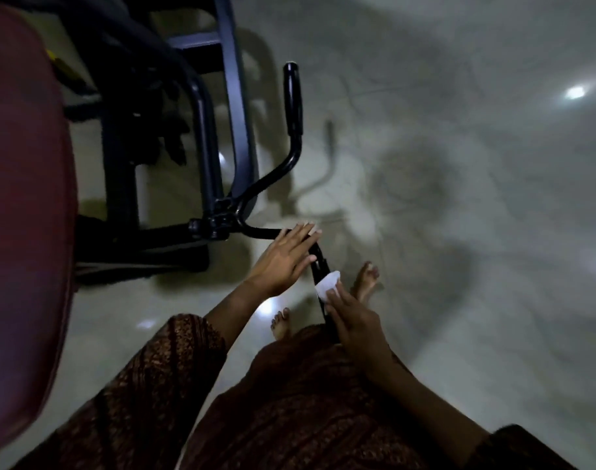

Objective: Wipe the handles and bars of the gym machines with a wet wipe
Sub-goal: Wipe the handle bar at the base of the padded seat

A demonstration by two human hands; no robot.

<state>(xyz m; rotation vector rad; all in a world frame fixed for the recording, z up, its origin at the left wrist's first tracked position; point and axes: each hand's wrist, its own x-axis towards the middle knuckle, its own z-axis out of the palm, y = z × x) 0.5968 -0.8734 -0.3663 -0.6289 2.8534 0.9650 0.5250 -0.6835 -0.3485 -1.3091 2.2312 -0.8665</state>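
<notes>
A black gym machine handlebar branches from a joint (218, 218) into two grips. The far grip (293, 100) points up and away. The near grip (320, 262) runs down towards me. My left hand (286, 259) rests on the bend of the near bar with fingers straight. My right hand (354, 323) holds a white wet wipe (327, 284) wrapped against the near grip, lower down. The grip's lower end is hidden behind my right hand.
The machine's dark frame (235, 96) stands at upper left, with a dark red padded seat (25, 198) filling the left edge. Glossy pale floor (459, 164) spreads to the right. My bare feet (366, 279) stand just beside the near grip.
</notes>
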